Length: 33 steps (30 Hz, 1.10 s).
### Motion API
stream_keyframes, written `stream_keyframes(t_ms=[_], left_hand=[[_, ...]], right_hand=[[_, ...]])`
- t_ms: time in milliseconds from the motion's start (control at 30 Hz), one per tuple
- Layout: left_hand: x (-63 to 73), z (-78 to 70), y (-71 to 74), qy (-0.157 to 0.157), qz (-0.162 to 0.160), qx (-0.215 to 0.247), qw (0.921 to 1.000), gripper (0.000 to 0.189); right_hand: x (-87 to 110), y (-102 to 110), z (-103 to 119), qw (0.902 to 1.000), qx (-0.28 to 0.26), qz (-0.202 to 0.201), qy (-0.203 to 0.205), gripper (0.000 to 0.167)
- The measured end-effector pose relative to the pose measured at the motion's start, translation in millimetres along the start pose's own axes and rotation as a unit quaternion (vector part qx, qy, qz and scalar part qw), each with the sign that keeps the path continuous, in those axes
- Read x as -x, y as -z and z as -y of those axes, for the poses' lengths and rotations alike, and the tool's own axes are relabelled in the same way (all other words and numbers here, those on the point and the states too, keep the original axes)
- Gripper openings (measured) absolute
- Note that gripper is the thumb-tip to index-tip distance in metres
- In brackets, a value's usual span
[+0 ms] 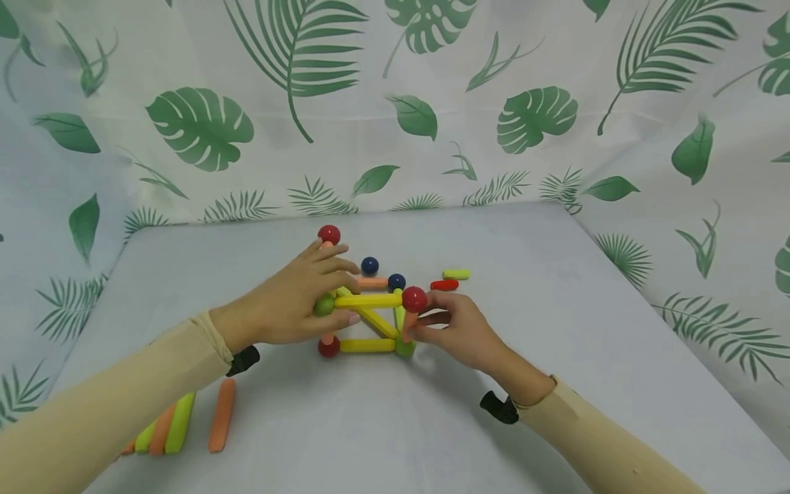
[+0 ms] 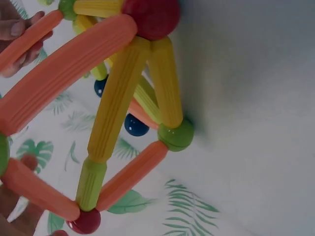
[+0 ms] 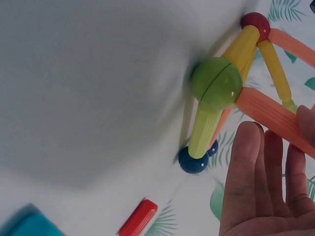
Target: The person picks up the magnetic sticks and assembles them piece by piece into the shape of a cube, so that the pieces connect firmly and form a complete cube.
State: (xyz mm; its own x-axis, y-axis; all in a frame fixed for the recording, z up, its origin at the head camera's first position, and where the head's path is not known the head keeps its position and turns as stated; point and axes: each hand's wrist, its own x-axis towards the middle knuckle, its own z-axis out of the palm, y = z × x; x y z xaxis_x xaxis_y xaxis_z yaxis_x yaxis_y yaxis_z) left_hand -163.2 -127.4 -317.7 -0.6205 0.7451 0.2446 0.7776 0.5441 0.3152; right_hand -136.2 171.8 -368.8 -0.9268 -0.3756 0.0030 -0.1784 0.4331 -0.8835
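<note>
Several glossy balls (image 1: 414, 299) join ridged sticks (image 1: 368, 300) (right fingers (image 3: 242, 167) pinch one; left fingers (image 1: 337, 265) unclear).

High head view, wrist close-ups

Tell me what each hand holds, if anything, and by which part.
The right grip pinches the orange stick partway up, above its green ball. Whether the left grip holds anything cannot be told.

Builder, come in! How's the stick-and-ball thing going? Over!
Left grip spread over frame. Right grip pinching orange stick, its end on green ball. Loose red stick nearby, seemingly not blocking.
</note>
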Motion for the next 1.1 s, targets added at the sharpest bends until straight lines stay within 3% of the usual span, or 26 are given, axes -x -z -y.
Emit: stream_keyframes(t_ms=[100,200,267,367,533,767,933,1100], left_hand=[[2.8,0.3,5.4,0.07,-0.007,0.054,0.9961,0.039],[6.8,0.9,10.8,0.141,-0.005,0.111,0.9837,0.041],[9.5,0.3,12.8,0.166,0.002,0.135,0.9768,0.045],[14.1,-3.0,12.2,0.164,0.005,0.14,0.9764,0.049],[19.9,-15.7,6.3,0.144,-0.024,0.119,0.9821,0.045],[22.3,-37.8,-1.8,0.115,-0.058,0.058,0.99,0.043],[21.8,-47.3,-2.3,0.123,-0.065,0.038,0.9895,0.037],[20.8,-51.1,-1.2,0.158,-0.044,0.063,0.9845,0.04]], right_hand=[[0.1,3.0,-1.4,0.9999,0.005,0.003,0.009,0.026],[0.8,7.5,-3.1,0.9999,0.004,0.004,0.015,0.024],[2.1,10.3,-4.3,0.9999,-0.001,0.004,0.014,0.023],[4.3,13.4,-6.1,0.9999,-0.012,0.008,0.008,0.022],[7.8,16.8,-8.4,0.9996,-0.018,0.02,0.012,0.022],[14.8,24.3,-14.7,0.9996,0.001,0.024,0.017,0.025],[17.3,29.0,-15.3,0.9996,0.002,0.026,0.007,0.028],[18.2,33.2,-17.1,0.9992,0.022,0.029,0.015,0.031]])
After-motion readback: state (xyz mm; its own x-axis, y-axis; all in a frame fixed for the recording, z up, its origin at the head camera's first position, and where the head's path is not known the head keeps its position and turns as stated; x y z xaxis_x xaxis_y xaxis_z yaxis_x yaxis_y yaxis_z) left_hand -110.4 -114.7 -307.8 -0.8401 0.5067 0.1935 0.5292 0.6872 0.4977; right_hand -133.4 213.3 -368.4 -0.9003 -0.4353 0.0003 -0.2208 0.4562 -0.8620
